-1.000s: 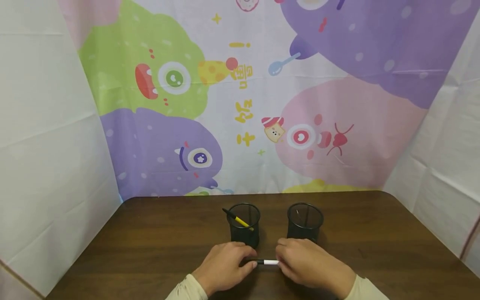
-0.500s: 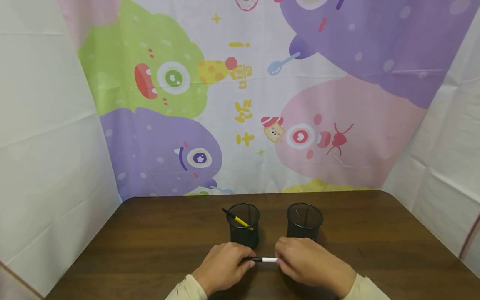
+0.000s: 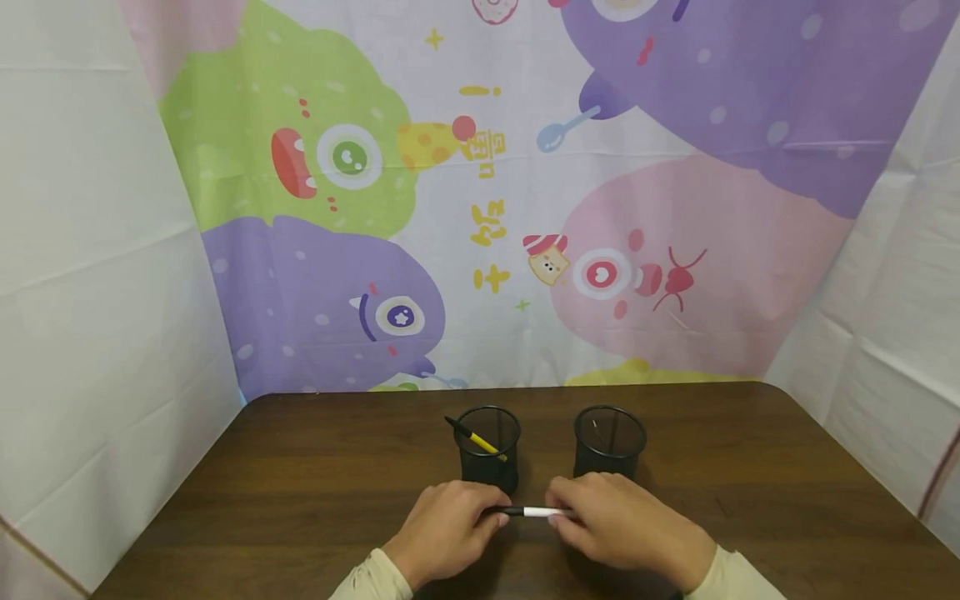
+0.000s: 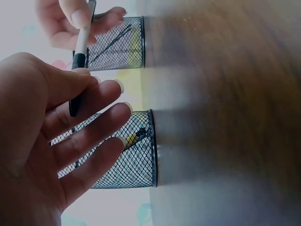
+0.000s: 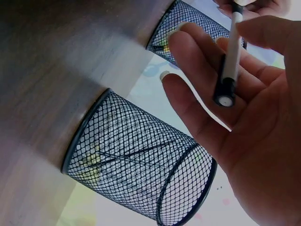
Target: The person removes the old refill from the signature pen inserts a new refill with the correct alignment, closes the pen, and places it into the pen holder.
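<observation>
A slim pen, black at one end and white along the barrel, lies level between the two hands. My left hand pinches its black part between thumb and index finger; the other fingers are spread in the left wrist view. At the white barrel, my right hand holds it with the thumb and fingers. In the right wrist view the pen's black-clipped end sticks out past the right thumb. Behind the left hand stands a black mesh pen holder with a yellow-and-black pen leaning in it.
Another black mesh pen holder stands behind the right hand; no pen shows in it. Both rest on a dark brown wooden table. A cartoon-printed cloth hangs at the table's back, with white cloth at both sides.
The pen has risen slightly in the head view, with both hands still at it. The right fingers have shifted, so more of the white barrel shows beside the right thumb. The holders stay put.
</observation>
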`<state>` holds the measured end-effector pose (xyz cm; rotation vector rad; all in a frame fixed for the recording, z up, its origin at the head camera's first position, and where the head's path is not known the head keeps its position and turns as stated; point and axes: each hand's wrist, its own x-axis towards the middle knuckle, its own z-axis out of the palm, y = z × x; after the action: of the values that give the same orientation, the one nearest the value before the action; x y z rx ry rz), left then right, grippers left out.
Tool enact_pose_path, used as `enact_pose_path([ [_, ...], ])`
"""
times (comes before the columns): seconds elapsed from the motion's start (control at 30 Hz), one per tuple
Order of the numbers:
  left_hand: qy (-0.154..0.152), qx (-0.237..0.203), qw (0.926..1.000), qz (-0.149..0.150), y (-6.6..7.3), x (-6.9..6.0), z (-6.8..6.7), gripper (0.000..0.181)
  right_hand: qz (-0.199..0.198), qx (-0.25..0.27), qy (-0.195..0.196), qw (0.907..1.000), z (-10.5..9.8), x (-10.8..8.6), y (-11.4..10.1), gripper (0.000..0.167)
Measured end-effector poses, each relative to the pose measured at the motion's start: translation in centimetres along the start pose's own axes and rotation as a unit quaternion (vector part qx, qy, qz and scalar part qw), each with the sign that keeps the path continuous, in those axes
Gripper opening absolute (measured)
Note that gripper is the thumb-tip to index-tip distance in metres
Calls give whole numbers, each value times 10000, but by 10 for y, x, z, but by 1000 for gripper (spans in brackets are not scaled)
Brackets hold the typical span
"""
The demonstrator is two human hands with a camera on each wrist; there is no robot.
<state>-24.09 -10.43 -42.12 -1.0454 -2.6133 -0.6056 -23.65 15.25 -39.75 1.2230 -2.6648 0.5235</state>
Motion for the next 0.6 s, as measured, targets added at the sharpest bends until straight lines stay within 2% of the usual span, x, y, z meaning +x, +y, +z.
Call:
enact_pose_path([
  [0.13, 14, -52, 10000, -6, 0, 0, 0, 7, -42, 150, -75, 9999, 0, 1, 1, 10],
  [0.4, -13, -284, 9996, -31, -2, 0, 0, 11, -139, 104, 26, 9998, 3, 1, 4, 18],
  [0.6, 12, -354, 9994, -33, 0, 0, -1, 7, -202, 67, 96, 9997, 4, 2, 4, 18],
])
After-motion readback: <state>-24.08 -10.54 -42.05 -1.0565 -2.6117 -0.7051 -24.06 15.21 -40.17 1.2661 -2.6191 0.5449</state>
